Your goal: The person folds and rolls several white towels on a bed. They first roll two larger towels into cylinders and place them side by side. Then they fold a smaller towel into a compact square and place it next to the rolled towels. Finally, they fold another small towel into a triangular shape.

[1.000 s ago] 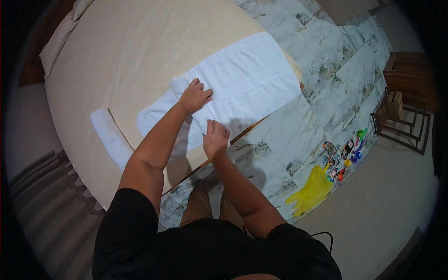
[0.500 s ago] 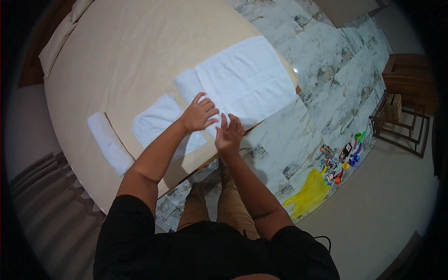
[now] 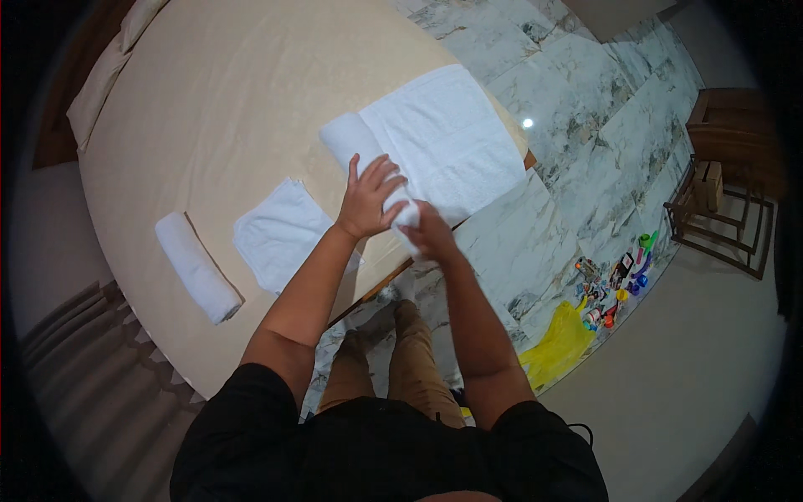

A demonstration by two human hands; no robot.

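A white towel (image 3: 460, 134) lies partly rolled near the bed's right edge; its far part is flat and its left part forms a thick roll (image 3: 350, 138). My left hand (image 3: 370, 199) rests on this roll with fingers spread. At the near end of the roll, which juts toward the bed's edge, my right hand (image 3: 432, 233) has its fingers closed around the towel; it is a little blurred. Left of my hands lies a flat, folded white cloth (image 3: 280, 233), partly under my left forearm. A finished-looking white towel roll (image 3: 196, 268) sits farther left.
The bed (image 3: 234, 100) has a cream sheet, with pillows (image 3: 100, 92) at the far left. Marbled floor (image 3: 519, 234) runs along its right side. There lie a yellow plastic bag (image 3: 556, 343) and several small colourful items (image 3: 615, 284), near a wooden rack (image 3: 728, 213).
My right hand has gone from lying open by the towel to gripping the roll's near end. My left hand has shifted slightly right along with the roll, fingers spreading wider.
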